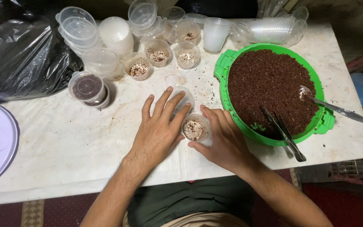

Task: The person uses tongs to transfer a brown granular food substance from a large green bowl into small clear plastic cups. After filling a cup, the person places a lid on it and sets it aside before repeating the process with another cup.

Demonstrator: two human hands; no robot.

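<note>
My right hand (223, 141) grips a cup (195, 128); my left hand (158, 128) presses flat on a lid (184, 98) beside the green bowl (232, 63).

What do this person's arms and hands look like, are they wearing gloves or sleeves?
No gloves and no sleeves in view. The left hand and the right hand are bare, and both forearms are uncovered as far as the picture shows. No rings, watch or bands can be seen on fingers or wrists. Fingernails look short.
</note>
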